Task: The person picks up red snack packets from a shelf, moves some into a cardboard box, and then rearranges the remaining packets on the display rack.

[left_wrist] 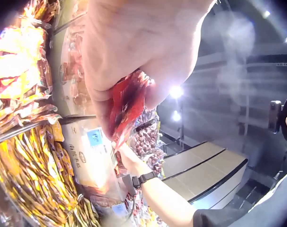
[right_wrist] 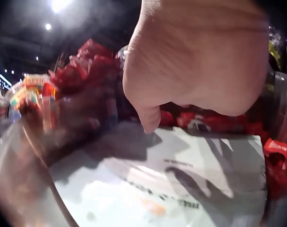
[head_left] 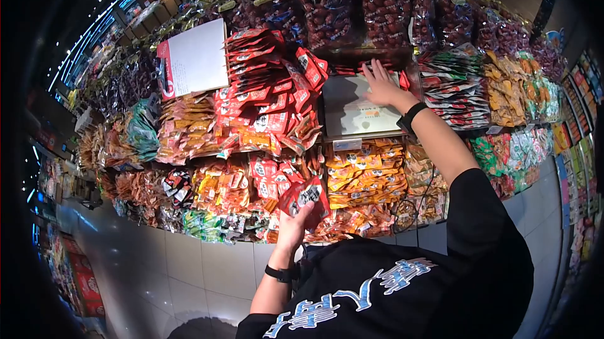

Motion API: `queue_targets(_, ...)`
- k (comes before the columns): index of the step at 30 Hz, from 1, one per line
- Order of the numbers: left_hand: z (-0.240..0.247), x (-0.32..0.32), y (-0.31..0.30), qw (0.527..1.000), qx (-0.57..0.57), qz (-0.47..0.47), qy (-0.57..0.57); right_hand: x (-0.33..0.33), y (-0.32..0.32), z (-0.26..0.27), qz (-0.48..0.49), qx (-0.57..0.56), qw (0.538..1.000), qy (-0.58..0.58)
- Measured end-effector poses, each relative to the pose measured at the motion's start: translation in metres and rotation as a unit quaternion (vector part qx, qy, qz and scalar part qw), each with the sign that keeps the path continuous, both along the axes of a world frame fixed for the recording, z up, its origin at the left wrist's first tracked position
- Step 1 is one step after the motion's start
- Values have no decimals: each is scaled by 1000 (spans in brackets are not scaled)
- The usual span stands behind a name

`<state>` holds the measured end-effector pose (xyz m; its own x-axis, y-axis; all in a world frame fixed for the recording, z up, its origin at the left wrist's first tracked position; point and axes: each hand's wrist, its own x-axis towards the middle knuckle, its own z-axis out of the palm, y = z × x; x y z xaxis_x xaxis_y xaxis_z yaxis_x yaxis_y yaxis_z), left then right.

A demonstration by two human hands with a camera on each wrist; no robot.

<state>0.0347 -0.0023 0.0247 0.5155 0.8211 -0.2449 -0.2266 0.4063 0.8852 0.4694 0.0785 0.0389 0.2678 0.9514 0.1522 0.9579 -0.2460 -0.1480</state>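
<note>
My left hand (head_left: 292,226) pinches a red packet (head_left: 308,199) between thumb and fingers, low in front of the shelves; the left wrist view shows the packet (left_wrist: 128,101) folded in the fingers. Farther forward, my right hand (head_left: 382,86) reaches over a white box (head_left: 355,115) lying in a bin, fingers spread and pointing at its far edge. In the right wrist view this hand (right_wrist: 195,61) is above the box (right_wrist: 181,175), holding nothing visible; its fingertips are mostly hidden. Red packets (right_wrist: 200,123) lie behind the box.
Left of the bin rises a heap of red packets (head_left: 267,100), with a white board (head_left: 195,59) beside it. Green-and-white packets (head_left: 454,87) fill the bin to the right. Yellow packets (head_left: 365,175) lie in the lower tier, and bags of dark red items (head_left: 384,15) stand behind.
</note>
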Motion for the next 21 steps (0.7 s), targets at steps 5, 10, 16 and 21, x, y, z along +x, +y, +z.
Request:
queue_targets(5,9,20,5,997,-20,36,-72,-67,-25,72,121,54,945,300)
queue_targets(10,5,53,10,991,-6,56,-124,-183,-92,73,239,-45,887,393)
queue_targets(16,21,58,7,994,-52,43,-84,-138,-76,79,177,100,858,472)
queue_targets(21,4,36,8,990,-75,67,-95,-15,-10,78,98,317,943,18)
